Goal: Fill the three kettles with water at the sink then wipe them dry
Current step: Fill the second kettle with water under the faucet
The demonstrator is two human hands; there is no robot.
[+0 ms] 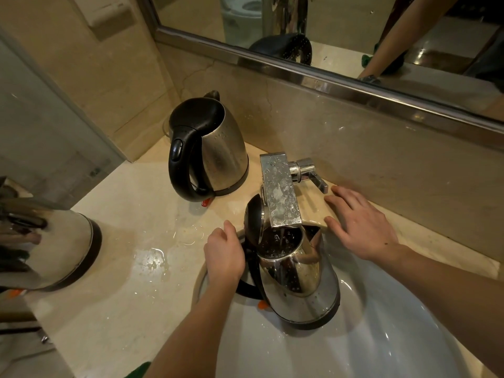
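A steel kettle point(300, 279) with its black lid flipped open stands in the white sink point(368, 336), under the chrome tap spout point(281, 192). Water runs from the spout into it. My left hand point(225, 255) grips the kettle's black handle. My right hand point(360, 225) hovers with fingers spread near the tap lever point(316, 178), not touching it. A second kettle point(215, 148), lid closed and wet with drops, stands on the counter at the back left. A third kettle point(51, 244) stands at the left edge, partly cut off.
A puddle point(152, 261) lies on the beige stone counter point(131, 296) left of the sink. A mirror point(354, 36) runs along the back wall above a stone backsplash. A glass partition point(41, 132) stands at the left.
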